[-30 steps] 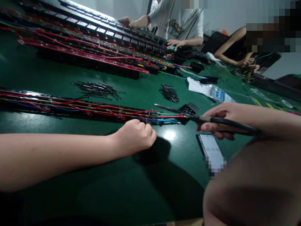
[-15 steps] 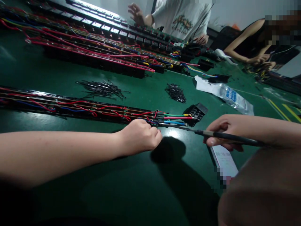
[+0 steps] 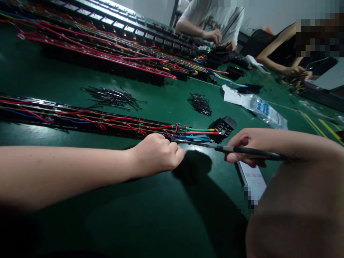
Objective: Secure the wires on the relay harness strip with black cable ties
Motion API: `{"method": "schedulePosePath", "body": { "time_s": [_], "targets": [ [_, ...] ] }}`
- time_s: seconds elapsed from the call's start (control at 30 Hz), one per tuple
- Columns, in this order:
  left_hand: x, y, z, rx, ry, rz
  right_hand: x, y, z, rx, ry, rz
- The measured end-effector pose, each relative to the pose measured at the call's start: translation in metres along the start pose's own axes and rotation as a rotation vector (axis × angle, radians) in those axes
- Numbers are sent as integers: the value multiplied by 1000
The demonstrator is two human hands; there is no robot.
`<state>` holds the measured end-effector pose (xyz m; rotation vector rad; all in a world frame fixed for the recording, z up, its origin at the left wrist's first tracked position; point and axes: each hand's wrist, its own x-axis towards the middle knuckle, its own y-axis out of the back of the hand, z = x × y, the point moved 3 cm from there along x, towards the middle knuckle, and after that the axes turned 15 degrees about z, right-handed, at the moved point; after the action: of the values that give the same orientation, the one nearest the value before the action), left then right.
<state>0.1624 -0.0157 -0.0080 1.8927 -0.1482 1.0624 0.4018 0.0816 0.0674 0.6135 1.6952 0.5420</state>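
Observation:
A long black strip with red, blue and green wires (image 3: 107,123) lies across the green table (image 3: 67,82), ending in a black connector block (image 3: 224,126). My left hand (image 3: 157,154) is closed in a fist against the strip's near edge, beside the wire bundle; what it pinches is hidden. My right hand (image 3: 251,143) grips a thin black-handled tool (image 3: 242,150). The tool's metal tip points left and reaches the wires just right of my left hand.
Two piles of black cable ties (image 3: 113,96) (image 3: 200,104) lie behind the strip. More wired strips (image 3: 107,53) fill the far side. A plastic bag (image 3: 258,107) and a phone (image 3: 251,179) lie to the right. Two other people (image 3: 212,21) (image 3: 285,53) work opposite.
The tool's tip has dropped from above the connector block down to the wires beside my left hand. My left fist stayed put. The person opposite moved both hands together.

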Motion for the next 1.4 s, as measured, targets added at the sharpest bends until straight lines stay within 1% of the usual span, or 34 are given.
{"method": "schedulePosePath", "body": {
  "time_s": [0.17,0.33,0.6,0.7,0.97,1.23,1.4],
  "targets": [
    [-1,0,1,3,-2,-3,3,0,1,-31,4,32],
    [-2,-2,0,2,-6,-19,6,-1,5,-7,39,-3],
    [-2,-1,-2,-11,-3,-37,9,0,12,15,50,-26],
    [-1,0,-1,-11,4,-35,8,0,9,8,47,-18],
    [-2,-1,-2,-14,10,-52,6,-2,-8,-55,24,17],
    [-2,-2,-2,-24,2,-85,7,-2,-6,-32,31,12],
    [-1,-3,-2,-32,12,-85,10,-4,-5,19,52,-24]
  ]
}}
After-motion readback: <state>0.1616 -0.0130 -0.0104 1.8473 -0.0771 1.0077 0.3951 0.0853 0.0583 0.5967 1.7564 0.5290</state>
